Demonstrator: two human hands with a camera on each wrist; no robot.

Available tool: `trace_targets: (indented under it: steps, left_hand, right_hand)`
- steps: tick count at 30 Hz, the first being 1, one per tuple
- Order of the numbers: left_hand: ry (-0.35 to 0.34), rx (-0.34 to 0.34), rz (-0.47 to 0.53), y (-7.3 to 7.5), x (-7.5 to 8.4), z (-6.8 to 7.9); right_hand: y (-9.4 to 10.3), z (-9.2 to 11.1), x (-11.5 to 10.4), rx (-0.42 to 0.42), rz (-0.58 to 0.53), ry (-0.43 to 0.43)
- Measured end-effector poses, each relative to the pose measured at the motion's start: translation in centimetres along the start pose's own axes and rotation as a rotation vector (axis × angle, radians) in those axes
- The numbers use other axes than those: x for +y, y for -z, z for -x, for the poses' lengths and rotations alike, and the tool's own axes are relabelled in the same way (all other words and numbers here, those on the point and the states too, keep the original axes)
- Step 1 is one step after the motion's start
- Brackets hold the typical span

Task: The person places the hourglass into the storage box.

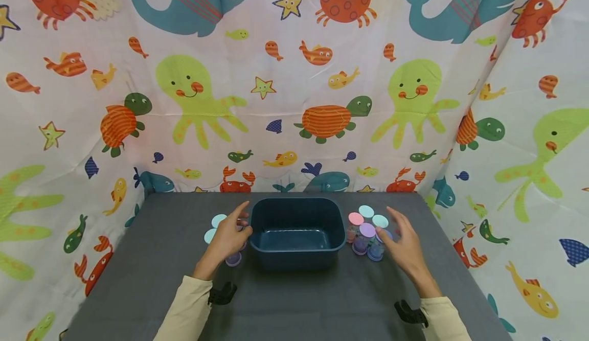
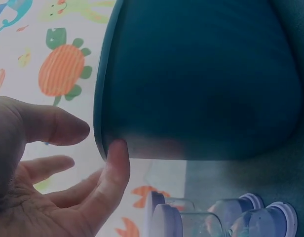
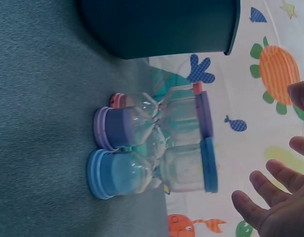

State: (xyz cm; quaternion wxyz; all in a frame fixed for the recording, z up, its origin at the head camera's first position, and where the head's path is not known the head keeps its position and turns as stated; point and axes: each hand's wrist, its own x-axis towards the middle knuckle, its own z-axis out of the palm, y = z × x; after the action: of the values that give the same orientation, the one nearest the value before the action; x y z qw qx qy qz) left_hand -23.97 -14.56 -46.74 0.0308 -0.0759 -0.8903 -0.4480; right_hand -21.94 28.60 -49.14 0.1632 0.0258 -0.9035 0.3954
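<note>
A dark blue plastic bin (image 1: 296, 260) stands upright on the table between the two hands, its inside showing bare. My left hand (image 1: 230, 236) is beside the bin's left rim with fingers spread and relaxed, holding nothing; in the left wrist view a fingertip overlaps the bin wall. Below that hand stand several small sand timers (image 2: 263, 222), partly hidden by it in the head view. My right hand (image 1: 406, 244) hovers at the right group of timers, fingers loosely spread. That group includes a blue timer (image 3: 125, 173), a purple timer (image 3: 125, 127) and a pink timer (image 3: 125, 100).
Mint-topped timers (image 1: 380, 221) stand at the back of the right group, and others (image 1: 219, 220) at the left. The grey tabletop (image 1: 294, 305) reaches back to a sea-animal curtain (image 1: 294, 85), which also hangs along both sides.
</note>
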Motion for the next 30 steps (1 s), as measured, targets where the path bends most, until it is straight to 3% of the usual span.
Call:
trace_targets:
  steps: [7,13,19,30]
  left_hand:
    - [0.095,-0.04,0.15,-0.2,-0.5,0.0]
    - [0.135,-0.051,0.269,-0.4,-0.8,-0.3]
    - [0.17,-0.067,0.366,-0.2,-1.1,-0.4]
    - [0.19,-0.083,0.401,-0.2,-1.3,-0.4]
  right_hand:
    - [-0.2,1.0,1.0,-0.002,-0.053,-0.089]
    - [-0.4,1.7,2.1,-0.02,-0.138,-0.193]
    - [-0.8,1.8,3.1,-0.036,-0.18,-0.242]
    - [-1.3,1.8,4.2,-0.074,-0.175,-0.285]
